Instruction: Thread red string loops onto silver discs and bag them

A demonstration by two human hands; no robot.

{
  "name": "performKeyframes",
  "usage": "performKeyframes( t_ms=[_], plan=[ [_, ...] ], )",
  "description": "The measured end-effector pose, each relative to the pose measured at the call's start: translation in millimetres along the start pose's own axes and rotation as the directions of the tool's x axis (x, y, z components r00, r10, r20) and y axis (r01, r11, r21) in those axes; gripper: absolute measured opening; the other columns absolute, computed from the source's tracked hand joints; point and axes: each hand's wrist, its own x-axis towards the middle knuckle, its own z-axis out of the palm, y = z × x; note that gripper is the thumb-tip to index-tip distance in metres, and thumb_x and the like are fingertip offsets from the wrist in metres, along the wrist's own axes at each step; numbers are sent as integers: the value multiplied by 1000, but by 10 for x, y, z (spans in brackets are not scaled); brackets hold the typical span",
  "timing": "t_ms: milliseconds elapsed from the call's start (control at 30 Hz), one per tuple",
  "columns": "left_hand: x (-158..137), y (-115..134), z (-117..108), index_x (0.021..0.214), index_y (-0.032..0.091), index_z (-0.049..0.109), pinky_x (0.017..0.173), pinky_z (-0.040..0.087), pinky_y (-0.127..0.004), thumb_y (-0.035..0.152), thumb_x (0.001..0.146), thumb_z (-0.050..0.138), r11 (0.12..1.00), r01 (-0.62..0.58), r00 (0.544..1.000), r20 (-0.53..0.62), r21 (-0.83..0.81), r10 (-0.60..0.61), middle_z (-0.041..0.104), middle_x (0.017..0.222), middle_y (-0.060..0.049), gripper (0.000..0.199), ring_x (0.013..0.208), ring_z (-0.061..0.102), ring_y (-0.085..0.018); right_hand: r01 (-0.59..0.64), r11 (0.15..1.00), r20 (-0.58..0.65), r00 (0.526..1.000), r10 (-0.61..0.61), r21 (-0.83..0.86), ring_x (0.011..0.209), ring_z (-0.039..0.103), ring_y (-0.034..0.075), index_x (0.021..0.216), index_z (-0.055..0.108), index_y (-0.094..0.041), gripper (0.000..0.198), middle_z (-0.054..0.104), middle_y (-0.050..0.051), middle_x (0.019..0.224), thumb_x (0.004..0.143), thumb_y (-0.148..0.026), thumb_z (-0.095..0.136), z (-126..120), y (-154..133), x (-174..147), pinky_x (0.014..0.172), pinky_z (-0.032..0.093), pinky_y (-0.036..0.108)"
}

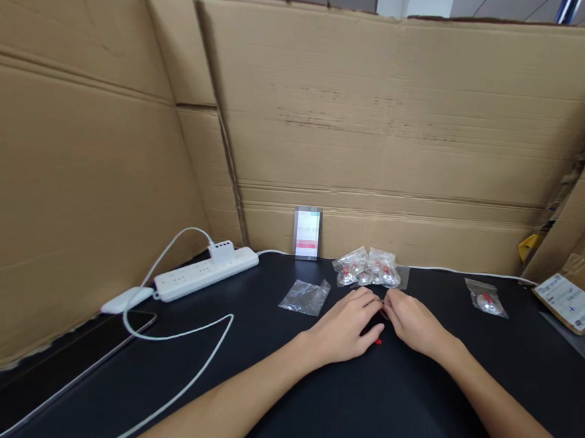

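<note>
My left hand (348, 324) rests low over the black table, its fingers curled with their tips on a small, thin, brownish edge (383, 311) of something mostly hidden between my hands. Its thumb stands a little apart from the fingers, and a small red piece (379, 342) shows beside the thumb tip. From the other side my right hand (413, 323) meets it, fingers bent and pressed together at the same spot. What the fingers grip is too covered to name. Just beyond lies a pile of clear plastic bags (369, 270) holding round silvery pieces with red parts.
A flat clear bag (306, 297) lies left of my hands; another filled bag (486, 298) is at the right. A lit phone (307, 233) leans on the cardboard wall (379, 131). A white power strip (208, 276) with a looping cable and a labelled package (571, 304) flank the table (359, 410).
</note>
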Motion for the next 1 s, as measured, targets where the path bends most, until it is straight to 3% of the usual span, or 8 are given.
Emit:
performKeyframes(
  t_ms=[233, 467, 733, 867, 1000],
  plan=[
    [-4, -10, 10, 110, 14, 61, 97, 44, -40, 27, 93, 50, 996, -40, 999, 19, 85, 38, 64, 105, -11, 24, 107, 54, -26, -63, 996, -20, 998, 62, -55, 70, 64, 20, 89, 42, -19, 10, 64, 8, 80, 98, -20, 36, 25, -61, 35, 61, 38, 26],
    [-14, -29, 51, 101, 15, 62, 92, 45, -40, 31, 94, 48, 990, -44, 998, 39, 138, 39, 64, 97, -9, 22, 101, 56, -25, -193, 981, -66, 979, 192, -2, 52, 59, 17, 93, 44, -18, 17, 60, 2, 61, 101, -24, 31, 28, -75, 49, 51, 30, 24],
    [-8, -61, 29, 103, 15, 61, 93, 44, -38, 24, 95, 46, 987, -36, 999, 22, 158, 33, 63, 99, -8, 20, 99, 55, -23, -54, 990, -189, 979, 79, 130, 52, 52, 14, 66, 45, -20, 39, 55, 0, 57, 100, -37, 38, -93, -50, 67, 54, 30, 25],
    [1, -163, -2, 95, 15, 61, 90, 44, -37, 16, 94, 41, 981, 32, 999, -14, 193, -30, 62, 93, -8, 20, 95, 54, -23, 16, 965, -112, 994, 14, 261, 54, 49, 12, 73, 50, -20, 24, 54, -3, 60, 92, -34, 53, -156, -106, 42, 53, 33, 22],
    [-9, -268, -8, 90, 15, 61, 88, 44, -38, 17, 93, 44, 966, 100, 995, -26, 240, -97, 62, 93, -9, 17, 97, 53, -24, 63, 959, -12, 998, -62, 276, 56, 50, 11, 79, 54, -20, 11, 55, -4, 63, 88, -27, 59, -168, -187, -3, 54, 35, 21]
  ],
)
